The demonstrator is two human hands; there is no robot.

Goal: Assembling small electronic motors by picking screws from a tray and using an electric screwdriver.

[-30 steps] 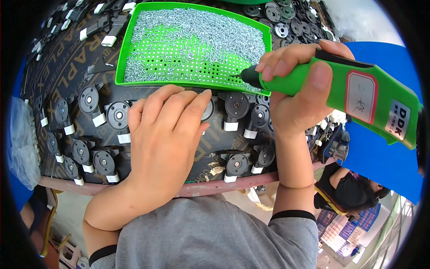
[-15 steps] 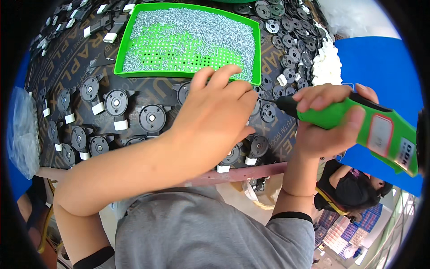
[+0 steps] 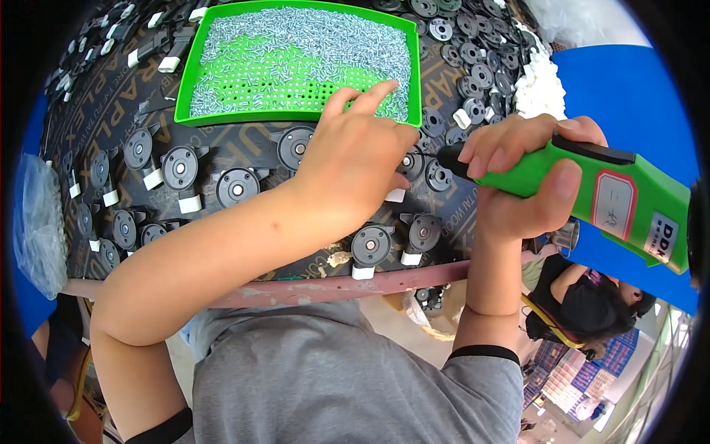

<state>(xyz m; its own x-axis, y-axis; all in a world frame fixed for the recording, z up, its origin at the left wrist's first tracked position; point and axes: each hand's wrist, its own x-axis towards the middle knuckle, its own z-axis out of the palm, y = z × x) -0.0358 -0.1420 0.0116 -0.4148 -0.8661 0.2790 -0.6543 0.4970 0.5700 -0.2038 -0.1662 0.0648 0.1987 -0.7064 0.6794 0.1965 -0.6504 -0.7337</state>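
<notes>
We see the right grip (image 3: pixel 516 213) clenched on the electric screwdriver (image 3: pixel 614 203), right of the screw tray (image 3: pixel 415 74); its long axis points toward the black disc (image 3: pixel 413 166) off the tray's near-right corner. The left grip (image 3: pixel 351 164) is nearer, its hold indeterminable to us.

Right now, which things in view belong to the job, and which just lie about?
Apparently belonging: long green power tool in the right hand; black round plastic parts with white tabs; silver metal screws; green perforated plastic tray.

Apparently lying about: crumpled clear plastic bag; pale yellowish scrap.
</notes>
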